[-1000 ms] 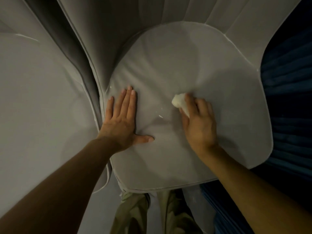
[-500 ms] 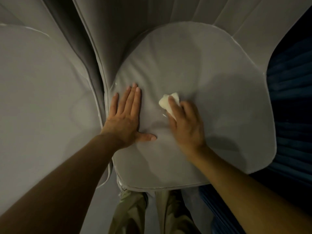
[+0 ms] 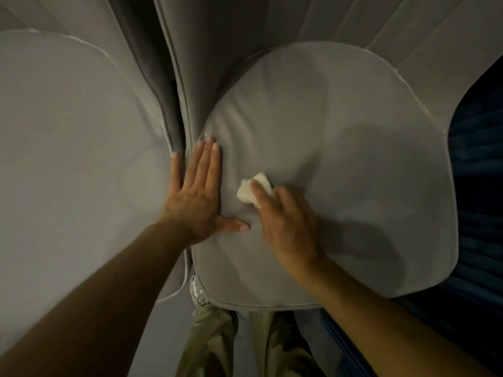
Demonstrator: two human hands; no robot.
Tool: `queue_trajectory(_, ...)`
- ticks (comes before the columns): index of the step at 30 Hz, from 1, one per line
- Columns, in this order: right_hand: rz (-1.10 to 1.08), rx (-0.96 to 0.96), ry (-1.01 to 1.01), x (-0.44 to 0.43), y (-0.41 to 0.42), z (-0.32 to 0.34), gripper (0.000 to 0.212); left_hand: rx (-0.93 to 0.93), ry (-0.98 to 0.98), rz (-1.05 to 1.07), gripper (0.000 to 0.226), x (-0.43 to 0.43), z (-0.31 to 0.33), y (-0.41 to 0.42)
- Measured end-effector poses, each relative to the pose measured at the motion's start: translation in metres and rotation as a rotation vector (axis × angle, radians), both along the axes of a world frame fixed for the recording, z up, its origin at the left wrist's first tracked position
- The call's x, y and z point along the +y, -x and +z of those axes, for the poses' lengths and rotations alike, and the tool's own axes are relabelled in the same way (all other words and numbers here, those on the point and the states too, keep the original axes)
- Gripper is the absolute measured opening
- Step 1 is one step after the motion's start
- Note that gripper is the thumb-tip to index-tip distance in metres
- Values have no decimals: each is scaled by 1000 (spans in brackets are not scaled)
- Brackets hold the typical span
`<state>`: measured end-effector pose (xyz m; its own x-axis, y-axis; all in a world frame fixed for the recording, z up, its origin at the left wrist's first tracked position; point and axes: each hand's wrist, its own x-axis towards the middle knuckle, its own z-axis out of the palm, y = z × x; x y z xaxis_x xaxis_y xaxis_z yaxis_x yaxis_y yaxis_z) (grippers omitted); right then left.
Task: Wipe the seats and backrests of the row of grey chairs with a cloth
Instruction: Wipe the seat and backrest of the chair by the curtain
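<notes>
The cloth [image 3: 254,189] is a small white wad lying on the left part of the grey seat [image 3: 353,148], pressed down under the right hand [image 3: 285,227]. That hand's fingers curl over the cloth, the forefinger laid across its top, so only its upper left end shows.

Just to the left, the left hand [image 3: 196,200] lies flat on the seat's left edge, fingers straight and close together, thumb spread out to the right. The thumb tip sits just beside the right hand. Only a narrow strip of cushion lies between the cloth and the left hand's fingers, whose little finger reaches over the dark gap [image 3: 174,104] to the neighbouring seat [image 3: 68,159].

To the right of the cloth and above it, bare cushion runs wide, up to the backrest [image 3: 313,20] and across to the piped right edge. Past that edge is a dark blue surface [image 3: 484,186]. The rounded front edge runs below both wrists, with the person's trousers [image 3: 209,346] under it.
</notes>
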<state>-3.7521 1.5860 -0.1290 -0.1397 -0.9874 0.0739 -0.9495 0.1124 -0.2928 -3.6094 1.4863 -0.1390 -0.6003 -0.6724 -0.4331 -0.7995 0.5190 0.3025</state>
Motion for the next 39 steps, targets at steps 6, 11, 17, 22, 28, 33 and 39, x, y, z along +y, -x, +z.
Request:
queue_trajectory(6, 5, -22, 162, -56, 33, 18, 28, -104, -13, 113, 130, 0, 6, -19)
queue_trajectory(11, 33, 48, -32, -132, 19, 2, 42, -122, -30, 128, 132, -4, 1, -18)
queue_trajectory(17, 199, -96, 50, -99, -8, -7, 32, -135, -1, 124, 130, -2, 0, -18)
queue_trajectory(22, 283, -206, 23, -68, 15, 5, 39, -126, -18, 144, 130, -2, 4, -19)
queue_trajectory(28, -20, -121, -58, -97, 25, 0, 56, -127, -25, 143, 134, -2, 1, -18)
queue_trajectory(33, 130, -146, 7, -86, -10, -3, 38, -128, -30, 151, 134, -3, -1, -18)
queue_trajectory(39, 181, -94, 76, -99, 3, 9, 40, -103, -31, 163, 132, 3, 4, -23)
